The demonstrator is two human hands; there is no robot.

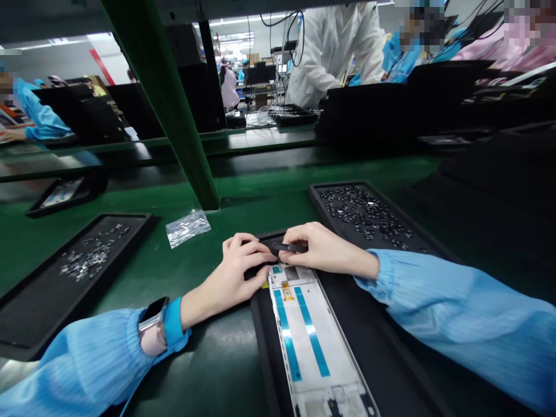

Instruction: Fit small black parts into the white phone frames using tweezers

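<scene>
A silvery-white phone frame (304,324) with two blue adhesive strips and a small orange flex piece lies lengthwise in a black tray (360,324) in front of me. My left hand (241,266) is at its upper left corner, thumb and bent fingers closed about that end. From the right, my right hand (313,246) pinches black tweezers (289,247) over the frame's top edge. The tweezers' tips point left, close to my left fingertips. Whatever lies at those tips is too small and too covered to make out.
A black tray (26,307) with small metal parts stands at left; another black tray (319,191) full of small dark parts lies behind my right hand. A clear plastic bag (188,228) rests near a slanted green post (174,116). Co-workers stand beyond the bench.
</scene>
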